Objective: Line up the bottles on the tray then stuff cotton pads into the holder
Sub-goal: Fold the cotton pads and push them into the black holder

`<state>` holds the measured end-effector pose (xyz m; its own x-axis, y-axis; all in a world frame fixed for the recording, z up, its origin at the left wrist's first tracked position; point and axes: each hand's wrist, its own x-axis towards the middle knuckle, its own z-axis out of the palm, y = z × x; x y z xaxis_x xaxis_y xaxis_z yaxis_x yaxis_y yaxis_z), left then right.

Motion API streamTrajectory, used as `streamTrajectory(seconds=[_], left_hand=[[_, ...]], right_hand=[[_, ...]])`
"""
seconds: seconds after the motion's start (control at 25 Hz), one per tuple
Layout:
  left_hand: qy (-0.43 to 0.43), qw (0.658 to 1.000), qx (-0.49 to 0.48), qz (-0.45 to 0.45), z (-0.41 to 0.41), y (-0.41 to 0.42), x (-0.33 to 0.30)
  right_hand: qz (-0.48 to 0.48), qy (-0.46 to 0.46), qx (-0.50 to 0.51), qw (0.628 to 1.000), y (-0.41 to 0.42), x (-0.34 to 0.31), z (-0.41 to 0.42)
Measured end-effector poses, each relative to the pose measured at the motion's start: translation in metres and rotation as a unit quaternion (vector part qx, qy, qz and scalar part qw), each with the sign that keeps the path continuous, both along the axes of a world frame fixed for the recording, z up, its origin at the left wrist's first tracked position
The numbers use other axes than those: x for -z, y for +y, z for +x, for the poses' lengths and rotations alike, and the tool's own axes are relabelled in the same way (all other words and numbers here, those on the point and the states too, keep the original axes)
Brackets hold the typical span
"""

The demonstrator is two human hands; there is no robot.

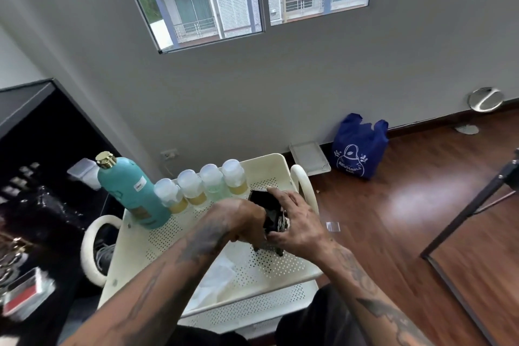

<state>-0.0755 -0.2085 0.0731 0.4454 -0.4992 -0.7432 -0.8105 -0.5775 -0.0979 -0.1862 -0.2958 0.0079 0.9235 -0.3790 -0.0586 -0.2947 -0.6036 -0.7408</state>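
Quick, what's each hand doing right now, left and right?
Left hand: closed around the black holder, gripping its side.
Right hand: on the same black holder, fingers wrapped over it.

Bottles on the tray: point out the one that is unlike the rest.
The tall teal bottle with the gold cap, at the left end of the row. The four others are small, clear, frosted-capped bottles holding pale liquid.

Bare tattooed forearms; left hand (pixel 241 222), right hand (pixel 300 226) inked; dark trousers.
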Motion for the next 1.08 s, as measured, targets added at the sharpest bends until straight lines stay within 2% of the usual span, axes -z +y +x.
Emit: streamTrajectory(seconds=[0.08, 0.16, 0.2, 0.28, 0.32, 0.36, 0.44, 0.48, 0.56, 0.64, 0.68, 0.72, 0.76, 0.84, 0.92, 1.0, 1.08], left_hand=[[0.005, 0.999, 0.039, -0.013, 0.003, 0.003, -0.005], [0.032, 0.987, 0.066, -0.143, 0.008, 0.03, -0.01], [0.055, 0.967, 0.021, -0.247, 0.01, 0.053, -0.012], [0.078, 0.887, -0.104, -0.443, 0.015, 0.11, -0.002], [0.067, 0.862, -0.149, -0.48, 0.016, 0.137, 0.01], [0.054, 0.861, -0.186, -0.471, 0.016, 0.163, 0.026], [0.068, 0.894, -0.239, -0.373, 0.012, 0.199, 0.064], [0.083, 0.9, -0.262, -0.34, 0.011, 0.207, 0.08], [0.098, 0.874, -0.322, -0.35, 0.012, 0.215, 0.104], [0.101, 0.849, -0.35, -0.383, 0.015, 0.218, 0.116], [0.097, 0.843, -0.354, -0.393, 0.016, 0.219, 0.12], [0.091, 0.84, -0.352, -0.402, 0.015, 0.219, 0.123], [0.081, 0.839, -0.347, -0.411, 0.015, 0.22, 0.124], [0.068, 0.839, -0.333, -0.426, 0.014, 0.221, 0.126], [0.066, 0.831, -0.333, -0.44, 0.012, 0.222, 0.126], [0.057, 0.822, -0.341, -0.454, 0.01, 0.222, 0.126], [0.053, 0.817, -0.342, -0.461, 0.01, 0.22, 0.126]], right_hand=[[-0.005, 0.003, -0.001, 1.0, -0.001, 0.0, 0.0], [-0.012, 0.01, 0.0, 1.0, -0.003, -0.002, -0.001], [-0.015, 0.012, -0.002, 1.0, -0.003, -0.003, -0.001], [-0.011, 0.011, -0.006, 1.0, -0.001, -0.004, -0.001], [-0.01, 0.007, -0.005, 1.0, 0.0, -0.006, -0.001], [-0.013, 0.005, -0.006, 1.0, 0.002, -0.01, -0.001], [-0.024, 0.026, -0.011, 0.999, 0.006, -0.019, -0.003], [-0.037, 0.053, -0.01, 0.998, 0.008, -0.023, -0.006], [-0.124, 0.059, 0.021, 0.99, 0.024, -0.03, -0.016], [-0.214, -0.072, 0.041, 0.973, 0.049, -0.034, -0.026], [-0.237, -0.131, 0.009, 0.963, 0.063, -0.033, -0.026], [-0.247, -0.139, -0.054, 0.957, 0.075, -0.03, -0.022], [-0.242, -0.094, -0.134, 0.956, 0.085, -0.026, -0.015], [-0.222, 0.072, -0.249, 0.94, 0.1, -0.009, 0.006], [-0.228, 0.179, -0.271, 0.918, 0.104, 0.01, 0.026], [-0.227, 0.193, -0.263, 0.918, 0.102, 0.026, 0.036], [-0.231, 0.157, -0.258, 0.925, 0.101, 0.036, 0.041]])
